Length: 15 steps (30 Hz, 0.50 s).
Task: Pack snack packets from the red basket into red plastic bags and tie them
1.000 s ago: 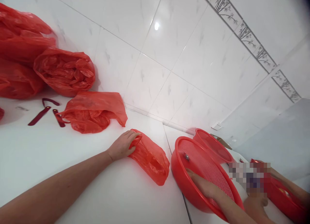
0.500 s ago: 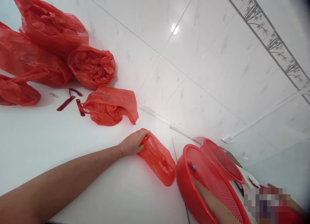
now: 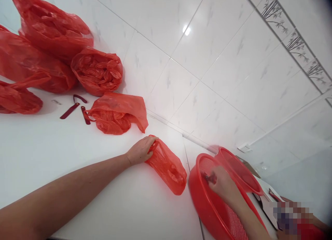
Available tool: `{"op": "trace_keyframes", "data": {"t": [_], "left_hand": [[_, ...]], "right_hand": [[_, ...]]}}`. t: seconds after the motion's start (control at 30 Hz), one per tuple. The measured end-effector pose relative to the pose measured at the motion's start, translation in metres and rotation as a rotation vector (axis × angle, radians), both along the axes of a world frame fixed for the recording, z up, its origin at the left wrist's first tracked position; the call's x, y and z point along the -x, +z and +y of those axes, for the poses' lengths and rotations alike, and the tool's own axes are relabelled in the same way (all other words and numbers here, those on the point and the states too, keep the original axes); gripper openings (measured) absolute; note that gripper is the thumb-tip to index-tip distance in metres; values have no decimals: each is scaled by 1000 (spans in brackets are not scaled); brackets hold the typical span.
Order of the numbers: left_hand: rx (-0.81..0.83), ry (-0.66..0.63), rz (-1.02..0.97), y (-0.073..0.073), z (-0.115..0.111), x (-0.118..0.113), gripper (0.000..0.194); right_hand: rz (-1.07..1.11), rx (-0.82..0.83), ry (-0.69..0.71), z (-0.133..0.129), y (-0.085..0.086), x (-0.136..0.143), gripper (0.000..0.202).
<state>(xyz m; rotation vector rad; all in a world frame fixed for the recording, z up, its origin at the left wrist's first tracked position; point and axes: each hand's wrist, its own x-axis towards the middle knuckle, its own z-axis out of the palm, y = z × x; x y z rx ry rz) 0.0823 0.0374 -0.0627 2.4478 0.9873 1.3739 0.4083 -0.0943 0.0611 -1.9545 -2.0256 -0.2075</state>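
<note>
My left hand (image 3: 141,150) is closed around the gathered mouth of a red plastic bag (image 3: 168,169), which lies on the white table. At the right, my right hand (image 3: 223,181) is inside a red mesh basket (image 3: 193,184). Its fingers are closed on a small dark red piece (image 3: 211,178), partly hidden and blurred. Beyond my left hand lies another red plastic bag (image 3: 116,113), crumpled. Dark red strips (image 3: 70,111) with small gold-coloured dots rest on the table to its left.
Several full red plastic bags (image 3: 95,72) stand against the tiled wall (image 3: 160,32) at upper left. A second red basket (image 3: 240,171) is behind the first. A co-worker's arm (image 3: 287,200) and blurred-out figure show at lower right. A seam (image 3: 187,155) crosses the table beside the basket.
My right hand has come up into sight inside the basket, now with the dark red piece in its fingers. The left hand and its bag have barely moved.
</note>
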Motion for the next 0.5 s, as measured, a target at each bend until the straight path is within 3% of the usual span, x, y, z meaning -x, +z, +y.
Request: {"op": "trace_keyframes", "data": {"t": [0.1,0.2,0.27,0.33,0.4,0.5], "left_hand": [[-19,-9,4,-1,-1,-2,59],[-32,-22,-1,-2,-1,-3,60],[-32,-38,-18,-3,-1,-4,57],[-20,-42,-44,-3,-1,-4,48],[-5,-34,-64,-3,-2,-4,38],[24,-34,-76,-2,-2,-4,32]], "right_hand": [[181,-127,67,-3,32,42,13],[553,37,265,-11,39,99,18],[839,262,428,-9,26,132,21],[1032,420,485,2,4,156,21],[1141,497,426,20,-20,168,17],[1100,442,176,55,-45,168,12]]}}
